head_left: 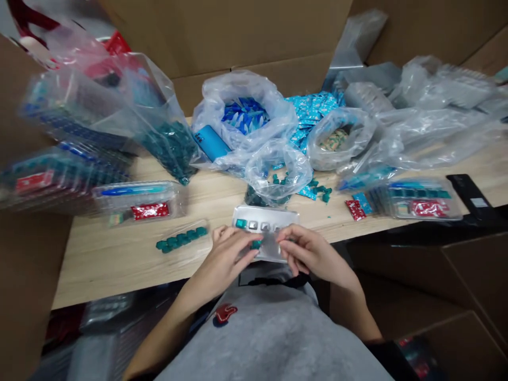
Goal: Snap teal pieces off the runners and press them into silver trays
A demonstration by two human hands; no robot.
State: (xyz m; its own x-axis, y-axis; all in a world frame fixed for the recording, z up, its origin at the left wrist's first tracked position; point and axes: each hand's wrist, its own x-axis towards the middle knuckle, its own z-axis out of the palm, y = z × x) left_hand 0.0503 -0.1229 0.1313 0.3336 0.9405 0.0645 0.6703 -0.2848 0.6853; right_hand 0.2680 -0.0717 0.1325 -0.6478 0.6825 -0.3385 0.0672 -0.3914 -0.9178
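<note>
From the head camera, a clear plastic blister tray sits at the near edge of a pale wooden table, in front of the person's torso. One teal piece fills its left end cell, and grey-silver cells run on to the right until the hands hide them. The left hand is pinched almost closed, its fingertips on a small teal piece above the tray. The right hand curls just beside it, its fingers touching the tray, though how firmly cannot be told. To the left, a row of teal pieces lies on the table. Behind, a clear plastic bag holds blue packets, near a blue phone and loose teal pieces
</note>
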